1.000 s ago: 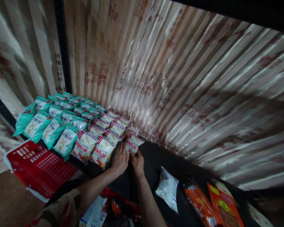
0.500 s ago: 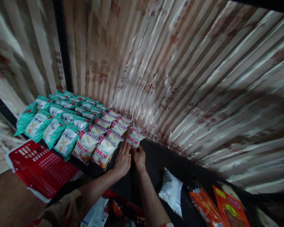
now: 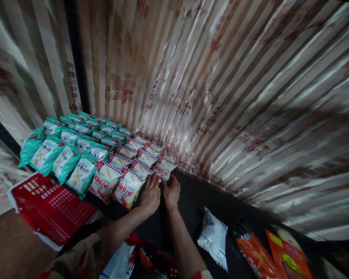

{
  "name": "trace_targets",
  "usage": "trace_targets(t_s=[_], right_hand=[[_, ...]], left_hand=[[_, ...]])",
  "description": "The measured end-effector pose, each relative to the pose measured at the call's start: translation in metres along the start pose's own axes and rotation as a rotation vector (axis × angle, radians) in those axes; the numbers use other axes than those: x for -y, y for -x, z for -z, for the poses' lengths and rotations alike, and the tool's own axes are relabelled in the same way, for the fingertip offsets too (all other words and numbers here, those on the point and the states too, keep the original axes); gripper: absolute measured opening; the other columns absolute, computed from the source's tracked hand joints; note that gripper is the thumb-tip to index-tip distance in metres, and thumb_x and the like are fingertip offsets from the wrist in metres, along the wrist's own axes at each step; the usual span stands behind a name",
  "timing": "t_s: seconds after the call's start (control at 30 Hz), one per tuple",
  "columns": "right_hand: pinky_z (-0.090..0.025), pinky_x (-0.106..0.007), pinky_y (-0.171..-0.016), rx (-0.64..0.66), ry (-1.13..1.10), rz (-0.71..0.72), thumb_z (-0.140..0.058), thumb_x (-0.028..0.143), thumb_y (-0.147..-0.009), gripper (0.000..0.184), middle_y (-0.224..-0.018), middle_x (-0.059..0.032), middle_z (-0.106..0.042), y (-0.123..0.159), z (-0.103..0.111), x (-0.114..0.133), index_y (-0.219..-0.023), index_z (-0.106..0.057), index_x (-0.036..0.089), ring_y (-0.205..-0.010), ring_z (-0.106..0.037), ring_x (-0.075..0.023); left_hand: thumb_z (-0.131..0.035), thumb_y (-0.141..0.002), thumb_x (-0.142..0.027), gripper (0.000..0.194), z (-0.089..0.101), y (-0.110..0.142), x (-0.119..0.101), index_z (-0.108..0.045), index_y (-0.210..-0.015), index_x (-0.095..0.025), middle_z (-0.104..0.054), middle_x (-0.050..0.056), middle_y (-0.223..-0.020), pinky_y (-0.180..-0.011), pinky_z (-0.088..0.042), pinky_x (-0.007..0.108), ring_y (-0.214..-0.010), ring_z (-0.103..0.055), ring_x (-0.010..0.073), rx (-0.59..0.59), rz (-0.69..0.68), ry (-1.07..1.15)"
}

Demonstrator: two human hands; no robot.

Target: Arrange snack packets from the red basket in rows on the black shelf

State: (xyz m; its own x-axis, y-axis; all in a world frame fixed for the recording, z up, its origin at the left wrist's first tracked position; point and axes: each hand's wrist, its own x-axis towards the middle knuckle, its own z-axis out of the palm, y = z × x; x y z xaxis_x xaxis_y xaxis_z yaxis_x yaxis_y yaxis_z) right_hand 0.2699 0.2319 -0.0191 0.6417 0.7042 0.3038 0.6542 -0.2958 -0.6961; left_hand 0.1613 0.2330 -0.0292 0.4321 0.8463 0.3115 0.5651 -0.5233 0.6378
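Observation:
My left hand (image 3: 150,195) and my right hand (image 3: 171,192) are close together at the lower edge of a white snack bag (image 3: 164,167) with a red-and-blue striped top. My left fingers lie long against its lower left, while my right fingers curl at its lower right corner; both hands are closed on it. Some fingertips are hidden by the bag. Directly to the left stand more snack bags of the same kind in rows, the front one (image 3: 128,189) nearest my left hand. Behind the held bag, another striped top edge shows.
Rows of teal snack bags (image 3: 83,172) fill the shelf's left end. Right of my hands on the black shelf (image 3: 189,193) lie a silvery bag (image 3: 213,236), an orange packet (image 3: 256,254) and another orange packet (image 3: 289,255). A red basket (image 3: 58,209) stands below left. Striped sheeting (image 3: 174,77) hangs behind.
The held snack bag has shifted slightly left, closer to the row beside it, with both hands staying on it. The loose packets appear a little farther right as the view moves.

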Motion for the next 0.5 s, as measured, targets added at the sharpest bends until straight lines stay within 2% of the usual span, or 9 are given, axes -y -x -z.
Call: trace_targets(t_s=[0.07, 0.17, 0.27, 0.5], right_hand=[[-0.040, -0.040, -0.091, -0.007, 0.015, -0.020, -0.052, 0.047, -0.072, 0.063, -0.113, -0.0211, -0.059, -0.0003, -0.0004, -0.0011, -0.120, -0.052, 0.005, -0.108, -0.053, -0.0307], [-0.039, -0.040, -0.092, 0.077, -0.051, -0.051, -0.048, 0.048, -0.075, 0.065, -0.123, -0.0209, -0.054, -0.0022, -0.0010, -0.0016, -0.126, -0.047, 0.006, -0.113, -0.050, -0.0299], [-0.041, -0.038, -0.090, 0.147, -0.109, -0.045, -0.044, 0.045, -0.077, 0.058, -0.119, -0.0176, -0.058, -0.0047, -0.0020, -0.0013, -0.122, -0.052, 0.009, -0.109, -0.054, -0.0277], [-0.043, -0.038, -0.086, 0.133, -0.103, -0.054, -0.043, 0.046, -0.077, 0.055, -0.113, -0.0181, -0.061, -0.0044, -0.0036, 0.0008, -0.115, -0.057, 0.009, -0.105, -0.056, -0.0287]], left_hand=[[-0.033, -0.085, -0.015, 0.050, -0.0011, -0.0002, 0.0012, -0.036, -0.135, -0.007, -0.024, 0.012, -0.147, -0.111, -0.027, 0.047, -0.138, -0.011, 0.0247, -0.014, -0.012, -0.008], [-0.033, -0.086, -0.015, 0.049, -0.0032, -0.0012, 0.0033, -0.036, -0.135, -0.008, -0.024, 0.011, -0.148, -0.110, -0.029, 0.048, -0.138, -0.011, 0.0243, -0.030, -0.029, -0.015], [-0.033, -0.086, -0.014, 0.049, -0.0045, -0.0029, 0.0057, -0.036, -0.134, -0.007, -0.025, 0.013, -0.147, -0.110, -0.028, 0.048, -0.138, -0.011, 0.0245, -0.012, -0.039, -0.018], [-0.033, -0.086, -0.015, 0.048, -0.0049, -0.0060, 0.0097, -0.038, -0.133, -0.007, -0.028, 0.013, -0.146, -0.110, -0.029, 0.047, -0.138, -0.013, 0.0238, -0.006, -0.068, -0.032]])
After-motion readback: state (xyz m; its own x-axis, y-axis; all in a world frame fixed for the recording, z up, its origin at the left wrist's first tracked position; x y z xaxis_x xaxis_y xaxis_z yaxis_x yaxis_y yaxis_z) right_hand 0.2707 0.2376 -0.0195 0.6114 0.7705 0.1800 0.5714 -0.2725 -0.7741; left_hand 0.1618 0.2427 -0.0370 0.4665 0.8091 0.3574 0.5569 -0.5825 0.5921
